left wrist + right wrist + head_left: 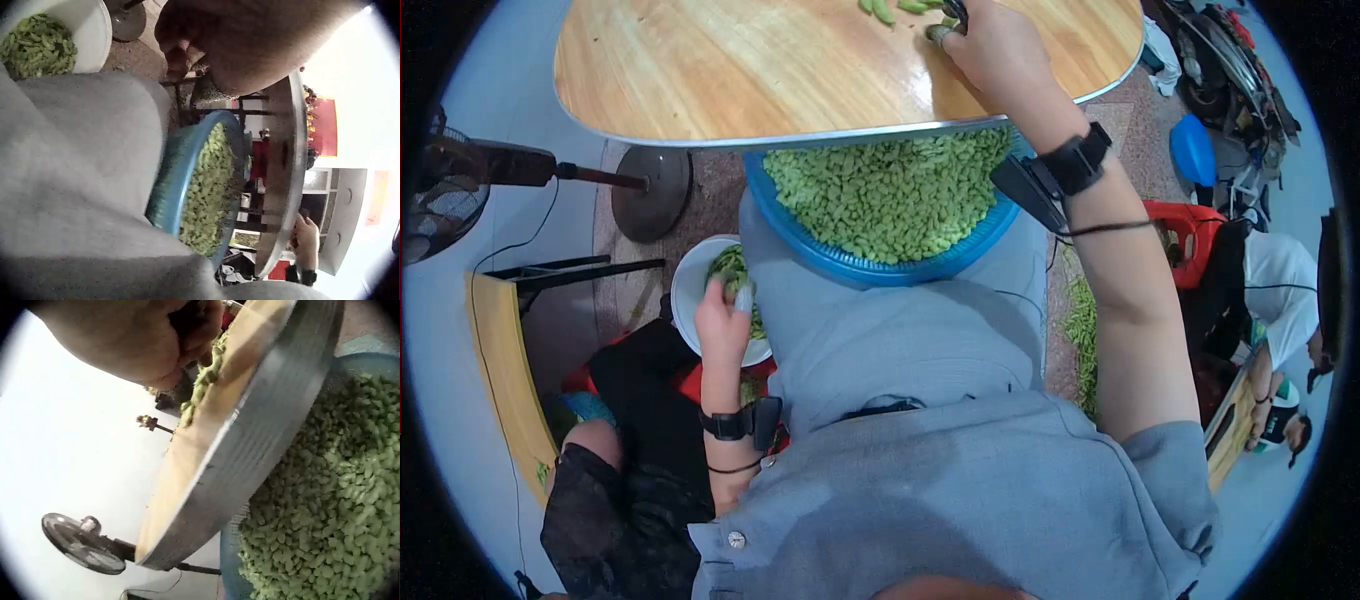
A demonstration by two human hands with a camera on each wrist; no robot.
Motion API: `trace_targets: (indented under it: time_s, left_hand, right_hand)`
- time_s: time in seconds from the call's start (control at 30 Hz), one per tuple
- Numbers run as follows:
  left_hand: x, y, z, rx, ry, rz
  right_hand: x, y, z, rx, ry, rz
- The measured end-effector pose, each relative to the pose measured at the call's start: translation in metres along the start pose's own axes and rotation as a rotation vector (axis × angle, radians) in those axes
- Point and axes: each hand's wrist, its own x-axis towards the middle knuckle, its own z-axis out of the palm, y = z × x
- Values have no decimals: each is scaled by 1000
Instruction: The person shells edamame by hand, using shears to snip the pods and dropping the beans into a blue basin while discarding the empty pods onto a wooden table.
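Observation:
My left hand (722, 322) hangs over the rim of a white bucket (688, 290) that holds green pods (39, 47). Its fingers look loose and somewhat blurred, with a grey cover (744, 298) on one digit. On the wooden tabletop (750, 65) my right hand (1005, 55) pinches at a green bean pod (949, 20). A grey cover (938, 34) is on its thumb, and something small and black (956, 10) shows at its fingers. More pods (883, 11) lie beside that hand. A blue basket (840, 268) full of shelled green beans (885, 200) rests on my lap, partly under the table edge.
A standing fan (455, 185) with a round base (650, 195) is on the left. Beside the bucket is another person's knee (595, 440). Loose pods (1080, 345) lie on the floor at right, near a red stool (1195, 240) and other people.

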Motion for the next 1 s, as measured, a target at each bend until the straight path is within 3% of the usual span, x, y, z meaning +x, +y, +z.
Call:
trace_targets:
  time_s: [0.07,0.13,0.23,0.27,0.3,0.33,0.37,0.4,0.43,0.47,0.5,0.53,0.63,0.67,0.73,0.77,0.83,1.0]
  left_hand:
    - [8,18,-5,-73,-27,18]
    - [10,34,-7,-237,-18,168]
    - [14,61,-8,-412,-167,199]
    - [13,76,-11,-416,-174,205]
    - [12,94,-16,-609,-269,187]
    - [10,110,-20,-800,-364,166]
    - [9,123,-20,-917,-382,258]
    - [9,128,-15,-919,-389,262]
    - [10,132,-10,-986,-507,268]
    - [10,137,-6,-1051,-626,275]
    - [9,147,-9,-1005,-785,249]
    - [8,147,-7,-1004,-792,253]
    - [8,143,-2,-1209,-1104,-29]
    - [7,142,-1,-1203,-1105,-30]
    - [3,139,1,-1382,-938,-121]
    - [3,138,1,-1379,-932,-116]
    - [3,137,1,-1320,-723,-77]
    - [3,138,3,-1216,-659,19]
  right_hand:
    - [0,20,28,-58,26,-43]
    - [-2,22,32,-116,48,-97]
    - [-15,3,-3,-123,-71,47]
    - [-26,0,-15,30,-67,-43]
    - [-39,-4,-26,182,-63,-132]
    - [-53,-10,-35,292,-237,-105]
    - [-65,-16,-42,404,-411,-77]
    - [-82,-15,-35,673,-529,-83]
    - [-93,-16,-35,748,-693,-87]
    - [-96,-24,-45,624,-866,0]
    - [-102,-23,-41,682,-833,-24]
    - [-109,-19,-34,741,-800,-47]
    - [-118,-14,-21,850,-808,54]
    - [-125,-11,-10,854,-804,56]
    - [-137,-9,8,917,-658,148]
    - [-141,-11,6,970,-723,119]
    - [-144,-25,-8,996,-821,168]
    - [-151,-27,-2,1100,-948,280]
